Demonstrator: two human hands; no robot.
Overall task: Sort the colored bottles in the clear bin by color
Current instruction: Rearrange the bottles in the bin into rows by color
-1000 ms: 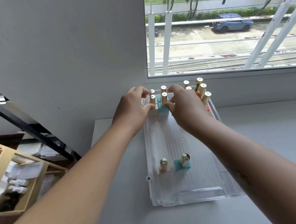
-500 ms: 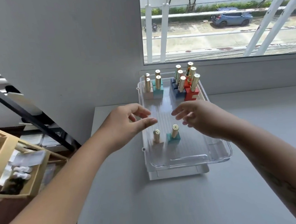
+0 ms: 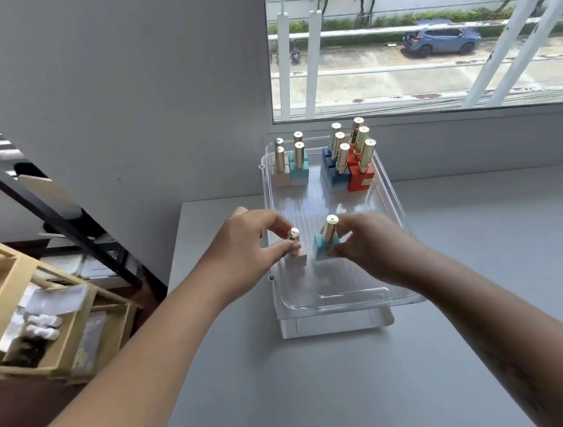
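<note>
both hands are pinching: the left hand is closing thumb and fingers on the beige bottle, the right hand is gripping the teal bottle, both bottles standing near the front of the clear bin. in carrying them to the beige pair and teal pair at the far end, a wide-swinging hand would be risking toppling the tall blue bottles nearby

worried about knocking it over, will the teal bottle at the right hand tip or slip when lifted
The teal bottle looks tip-prone: tall gold cap on a small square base, and it leans. Its flat sides should give the right hand a steady pinch; the shiny cap would probably slip more.
</note>
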